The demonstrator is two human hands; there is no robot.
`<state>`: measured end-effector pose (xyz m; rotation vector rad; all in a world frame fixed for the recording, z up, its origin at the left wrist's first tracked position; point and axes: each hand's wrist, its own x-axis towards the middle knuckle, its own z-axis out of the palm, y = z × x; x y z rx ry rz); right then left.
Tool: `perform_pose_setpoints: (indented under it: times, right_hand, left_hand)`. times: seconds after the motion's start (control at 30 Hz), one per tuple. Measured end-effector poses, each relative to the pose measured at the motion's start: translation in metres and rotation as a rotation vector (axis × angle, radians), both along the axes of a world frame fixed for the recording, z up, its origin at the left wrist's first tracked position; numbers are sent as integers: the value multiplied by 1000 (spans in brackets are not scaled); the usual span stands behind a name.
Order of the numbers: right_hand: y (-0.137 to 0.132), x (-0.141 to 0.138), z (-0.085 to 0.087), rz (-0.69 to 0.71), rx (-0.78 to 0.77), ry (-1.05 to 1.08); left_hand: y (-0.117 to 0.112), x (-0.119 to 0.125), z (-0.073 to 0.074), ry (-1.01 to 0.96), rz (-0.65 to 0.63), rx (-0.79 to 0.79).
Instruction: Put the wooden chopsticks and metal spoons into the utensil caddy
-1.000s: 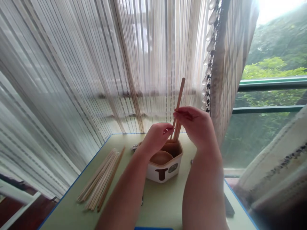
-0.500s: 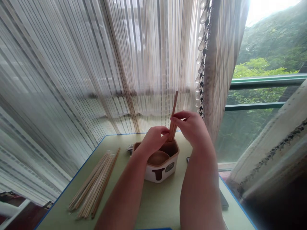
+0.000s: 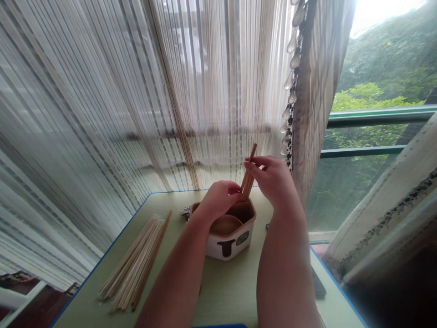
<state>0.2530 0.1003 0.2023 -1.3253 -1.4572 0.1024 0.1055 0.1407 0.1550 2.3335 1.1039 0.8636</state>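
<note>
A white box with a brown inside (image 3: 214, 249) stands on the table, with a round brown part (image 3: 226, 224) inside it. Several wooden chopsticks (image 3: 246, 187) stick up from its back right corner. My left hand (image 3: 220, 197) reaches over the box, with thumb and fingers closed around the lower part of these chopsticks; its exact grip is partly hidden. Higher up, my right hand (image 3: 275, 180) pinches one chopstick (image 3: 253, 150) near its top, and this stick leans to the right. The lower end of the pinched chopstick is hidden among the others.
Left of my left arm lie several chopsticks in a clear wrapper (image 3: 134, 264), with a darker stick (image 3: 152, 259) along their right side. A small shiny object (image 3: 185, 211) sits behind the box. A flat grey object (image 3: 318, 284) shows beside my right forearm. Curtains (image 3: 211, 91) hang behind the table (image 3: 225, 291).
My right hand has shifted slightly up and to the right along the chopstick. The chopstick's top is lower and leans further right. My left hand stays almost in place.
</note>
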Motion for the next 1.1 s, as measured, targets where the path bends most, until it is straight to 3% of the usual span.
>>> perform_pose_setpoints:
  times: [0.13,0.23,0.37,0.53,0.8,0.97,1.1]
  right_hand:
    - [3,0,-1,-16,41,-2]
    - [4,0,-1,-34,98,21]
    - [5,1,-2,-9,53,-16]
    - [6,0,-4,-50,23,-83]
    - [6,1,-8,0,31,-126]
    - [2,2,-4,-21,23,-134]
    - [-9,-7,4,-34,94,-140]
  left_hand:
    - [2,0,-2,-2,33,56]
    - [5,-2,-7,74,45,4]
    - [4,-2,-8,83,105,3]
    - [1,1,-5,12,80,31]
    - [3,1,-10,104,89,42]
    - [-13,-6,2,119,142,82]
    - [-36,-28,12,24,238,170]
